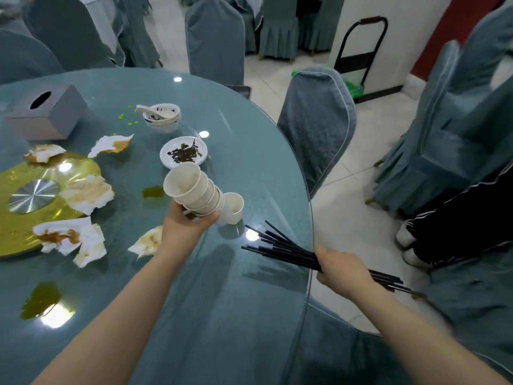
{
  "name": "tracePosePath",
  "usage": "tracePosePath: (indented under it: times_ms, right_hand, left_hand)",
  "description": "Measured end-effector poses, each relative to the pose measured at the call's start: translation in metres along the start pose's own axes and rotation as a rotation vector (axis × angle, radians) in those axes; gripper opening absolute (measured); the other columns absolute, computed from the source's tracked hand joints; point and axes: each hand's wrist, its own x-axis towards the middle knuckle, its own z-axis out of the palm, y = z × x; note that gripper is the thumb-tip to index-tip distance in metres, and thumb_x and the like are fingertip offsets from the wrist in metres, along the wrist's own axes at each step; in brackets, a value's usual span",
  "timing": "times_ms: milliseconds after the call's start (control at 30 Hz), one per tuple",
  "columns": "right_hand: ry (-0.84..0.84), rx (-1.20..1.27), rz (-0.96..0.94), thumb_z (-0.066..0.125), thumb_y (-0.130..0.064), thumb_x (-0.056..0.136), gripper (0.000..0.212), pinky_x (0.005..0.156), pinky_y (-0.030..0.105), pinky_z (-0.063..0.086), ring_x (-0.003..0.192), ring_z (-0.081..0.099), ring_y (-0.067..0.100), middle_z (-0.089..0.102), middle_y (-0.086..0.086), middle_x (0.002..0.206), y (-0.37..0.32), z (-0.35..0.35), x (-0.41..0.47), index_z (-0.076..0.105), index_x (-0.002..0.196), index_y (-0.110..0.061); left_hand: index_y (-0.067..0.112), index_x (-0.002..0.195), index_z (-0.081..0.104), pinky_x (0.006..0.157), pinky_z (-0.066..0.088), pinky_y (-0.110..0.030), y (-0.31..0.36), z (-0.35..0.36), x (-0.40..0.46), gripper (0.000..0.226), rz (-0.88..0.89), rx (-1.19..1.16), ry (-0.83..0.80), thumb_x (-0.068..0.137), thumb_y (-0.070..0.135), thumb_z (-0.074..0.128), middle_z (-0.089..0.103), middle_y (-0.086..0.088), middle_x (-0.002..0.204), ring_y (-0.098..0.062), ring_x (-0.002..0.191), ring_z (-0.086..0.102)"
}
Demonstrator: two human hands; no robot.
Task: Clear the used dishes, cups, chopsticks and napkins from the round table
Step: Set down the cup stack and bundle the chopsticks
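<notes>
- Right hand clamped round black chopsticks, tips fanned over worktop edge.
- Left hand gripping tilted cup stack; single cup just beside.
- Beyond left hand: saucer, bowls; soiled napkins leftward.
- Risk: stack toppling from tilt; loose chopsticks slipping out.

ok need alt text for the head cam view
A person clearing a round glass-topped table: the left hand holds a tilted stack of paper cups, the right hand a bundle of black chopsticks. Stained napkins, a dirty plate, stacked bowls and a tissue box remain.
</notes>
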Motion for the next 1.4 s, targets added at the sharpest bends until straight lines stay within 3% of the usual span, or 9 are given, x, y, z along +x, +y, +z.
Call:
tracePosePath:
  times_ms: [167, 433, 567, 633, 700, 900, 1033, 1233, 1400]
  right_hand:
    - [0.004, -0.010, 0.010, 0.047, -0.026, 0.084, 0.019, 0.058, 0.033, 0.035, 0.081, 0.063, 0.033, 0.065, 0.005, 0.094, 0.008, -0.001, -0.004, 0.039, 0.099, -0.018]
    - [0.051, -0.042, 0.020, 0.046, -0.026, 0.085, 0.015, 0.056, 0.033, 0.037, 0.077, 0.063, 0.029, 0.062, 0.001, 0.092, 0.025, -0.011, -0.014, 0.039, 0.096, -0.019]
    - [0.059, -0.026, 0.027, 0.047, -0.026, 0.084, 0.017, 0.057, 0.033, 0.038, 0.077, 0.062, 0.029, 0.063, 0.001, 0.091, 0.025, -0.018, -0.019, 0.037, 0.096, -0.019]
    - [0.066, -0.022, 0.027, 0.047, -0.025, 0.084, 0.017, 0.057, 0.033, 0.038, 0.078, 0.062, 0.029, 0.063, 0.002, 0.091, 0.022, -0.023, -0.021, 0.032, 0.091, -0.020]
    - [0.075, -0.031, 0.015, 0.046, -0.024, 0.085, 0.018, 0.057, 0.033, 0.037, 0.079, 0.062, 0.029, 0.063, 0.002, 0.091, 0.015, -0.028, -0.024, 0.029, 0.089, -0.021]
    - [0.113, -0.029, -0.052, 0.047, -0.024, 0.086, 0.017, 0.056, 0.032, 0.036, 0.075, 0.059, 0.031, 0.062, 0.001, 0.089, -0.018, -0.046, -0.041, 0.031, 0.089, -0.022]
    - [0.137, -0.064, -0.096, 0.047, -0.023, 0.087, 0.019, 0.056, 0.034, 0.034, 0.081, 0.061, 0.032, 0.062, 0.004, 0.092, -0.048, -0.055, -0.062, 0.028, 0.090, -0.021]
    - [0.210, -0.149, -0.218, 0.047, -0.017, 0.085, 0.019, 0.058, 0.034, 0.032, 0.086, 0.062, 0.033, 0.064, 0.005, 0.097, -0.104, -0.060, -0.116, 0.029, 0.090, -0.021]
    - [0.413, -0.268, -0.343, 0.066, -0.027, 0.072, 0.022, 0.051, 0.029, 0.034, 0.069, 0.066, 0.026, 0.066, 0.001, 0.080, -0.149, -0.065, -0.179, 0.055, 0.089, -0.017]
  left_hand:
    - [0.005, 0.115, 0.057, 0.067, 0.049, -0.013, 0.000, 0.028, 0.030, 0.053, -0.003, 0.004, -0.026, 0.069, 0.003, 0.082, 0.067, -0.002, 0.104, 0.001, 0.081, 0.064]
    - [0.023, 0.107, 0.059, 0.073, 0.049, -0.019, -0.030, 0.045, 0.044, 0.050, -0.048, 0.150, -0.155, 0.065, 0.009, 0.082, 0.068, 0.008, 0.102, -0.011, 0.095, 0.064]
    - [0.014, 0.139, 0.042, 0.096, 0.040, -0.031, -0.030, 0.039, 0.038, 0.082, -0.164, 0.244, -0.238, 0.068, 0.007, 0.083, 0.050, -0.006, 0.140, -0.024, 0.128, 0.048]
    - [0.015, 0.149, 0.026, 0.101, 0.039, -0.037, -0.023, 0.033, 0.030, 0.094, -0.238, 0.289, -0.232, 0.073, 0.012, 0.081, 0.036, -0.008, 0.151, -0.027, 0.135, 0.040]
    - [0.014, 0.150, 0.021, 0.104, 0.039, -0.041, -0.014, 0.026, 0.015, 0.091, -0.255, 0.297, -0.211, 0.078, 0.015, 0.077, 0.034, -0.009, 0.153, -0.028, 0.135, 0.039]
    - [0.012, 0.135, 0.046, 0.101, 0.038, -0.027, 0.015, 0.001, -0.049, 0.049, -0.078, 0.288, -0.142, 0.089, 0.009, 0.062, 0.052, -0.002, 0.138, -0.013, 0.122, 0.051]
    - [0.023, 0.117, 0.057, 0.098, 0.040, -0.021, 0.036, -0.011, -0.100, 0.034, 0.042, 0.177, -0.230, 0.090, 0.002, 0.058, 0.062, 0.011, 0.117, -0.009, 0.116, 0.057]
    - [0.032, 0.132, 0.051, 0.094, 0.025, 0.000, 0.049, -0.039, -0.179, 0.043, 0.209, 0.486, -0.422, 0.091, 0.027, 0.061, 0.052, 0.023, 0.128, 0.007, 0.120, 0.044]
    - [0.030, 0.144, 0.036, 0.109, 0.024, -0.020, 0.048, -0.060, -0.246, 0.062, 0.239, 0.683, -0.568, 0.089, 0.044, 0.059, 0.042, 0.015, 0.145, -0.004, 0.133, 0.037]
